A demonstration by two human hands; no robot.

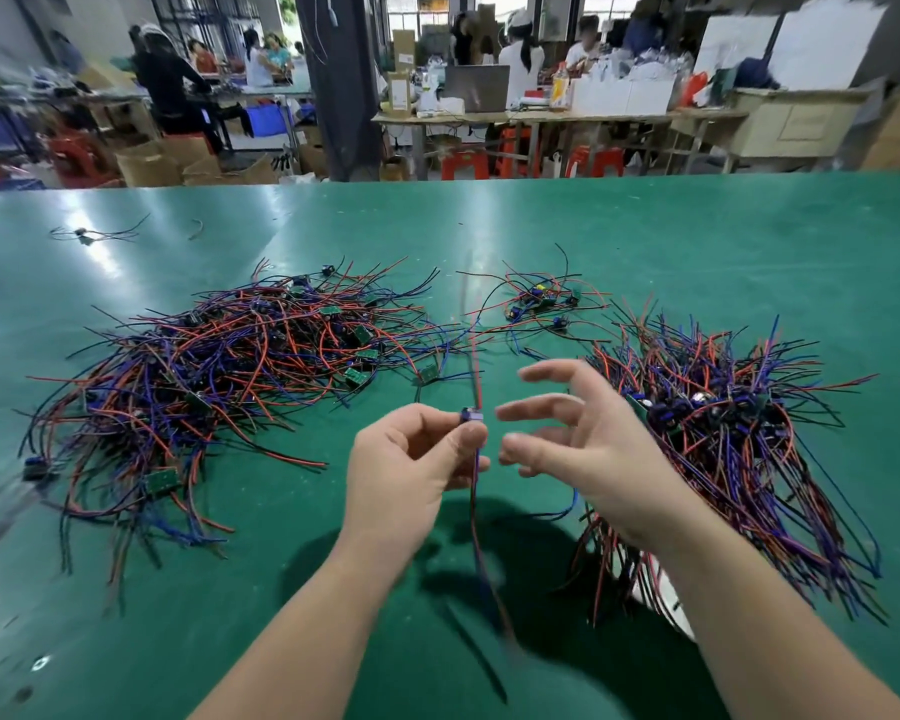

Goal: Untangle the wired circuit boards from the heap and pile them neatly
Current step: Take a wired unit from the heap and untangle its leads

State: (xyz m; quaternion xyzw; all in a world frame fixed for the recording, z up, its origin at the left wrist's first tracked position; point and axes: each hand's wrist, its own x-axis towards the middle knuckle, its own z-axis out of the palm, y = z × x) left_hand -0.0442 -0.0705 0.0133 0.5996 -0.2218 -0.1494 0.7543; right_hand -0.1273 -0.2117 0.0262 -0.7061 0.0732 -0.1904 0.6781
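Head cam view: the left hand (411,459) is pinching one small circuit board (472,416) between thumb and fingertips, lifted off the green desk (489,226). Its wires (475,517) run pretty much straight away from the person and back down toward them, so that's the long axis. The right hand (583,439) is just beside the board on its right, fingers spread, gripping nothing. The messy heap (219,376) is off to the left; the tidier pile (739,439), leads mostly lined up the same way, sits right behind the right hand. My guess is the board goes right, and the right hand is the closer one.
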